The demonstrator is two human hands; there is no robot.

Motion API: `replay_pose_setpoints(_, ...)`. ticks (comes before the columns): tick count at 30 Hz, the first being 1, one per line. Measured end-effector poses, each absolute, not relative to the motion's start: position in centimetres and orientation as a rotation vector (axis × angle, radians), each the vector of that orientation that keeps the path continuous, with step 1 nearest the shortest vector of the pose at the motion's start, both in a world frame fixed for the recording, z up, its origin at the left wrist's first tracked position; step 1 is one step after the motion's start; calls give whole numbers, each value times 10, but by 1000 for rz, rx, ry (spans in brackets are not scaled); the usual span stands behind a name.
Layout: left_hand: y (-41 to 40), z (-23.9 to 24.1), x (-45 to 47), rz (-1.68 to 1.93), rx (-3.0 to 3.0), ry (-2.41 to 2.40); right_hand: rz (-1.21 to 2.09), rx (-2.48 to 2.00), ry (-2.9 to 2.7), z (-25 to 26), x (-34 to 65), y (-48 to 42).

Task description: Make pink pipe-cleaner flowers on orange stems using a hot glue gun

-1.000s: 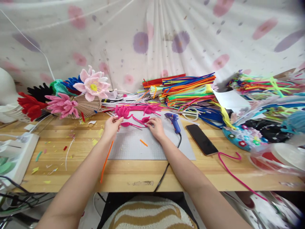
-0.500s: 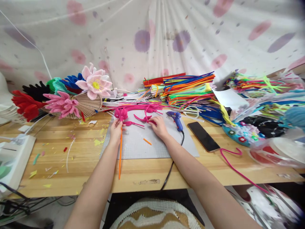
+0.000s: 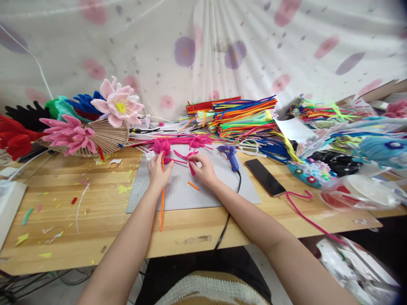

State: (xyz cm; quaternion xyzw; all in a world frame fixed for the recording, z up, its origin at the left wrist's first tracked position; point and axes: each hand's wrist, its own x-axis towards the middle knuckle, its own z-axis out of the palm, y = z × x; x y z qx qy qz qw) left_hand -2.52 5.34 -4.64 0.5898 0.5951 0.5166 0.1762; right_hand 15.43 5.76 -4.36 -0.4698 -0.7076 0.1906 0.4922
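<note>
Just beyond the left hand (image 3: 156,173), a magenta flower head (image 3: 162,146) already tops an orange stem (image 3: 162,199), held with thumb spread; the right hand's (image 3: 204,170) fingers pinch a magenta petal piece (image 3: 192,170), unattached to it.

No text, label, brand, number or sign can be read anywhere in the head view.

A wooden table (image 3: 95,212) bears a grey mat (image 3: 178,195), black phone (image 3: 265,177) and yellow scraps (image 3: 124,189).
</note>
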Motion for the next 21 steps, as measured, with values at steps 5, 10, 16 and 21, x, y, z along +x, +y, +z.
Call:
replay_pose_setpoints(5,33,-34,-17,1477,1812,1474,690,-999,-1681,-40,140,52)
replay_pose_setpoints(10,33,-37,-9,1407,1479,1264,790,-865,-1810,-42,131,43)
replay_pose_setpoints(16,36,-31,-14,1353,1143,1193,892,-866,-1968,-32,148,43)
replay_pose_setpoints(21,37,-28,-18,1398,1144,1172,1119,-1106,-2064,-4,224,43)
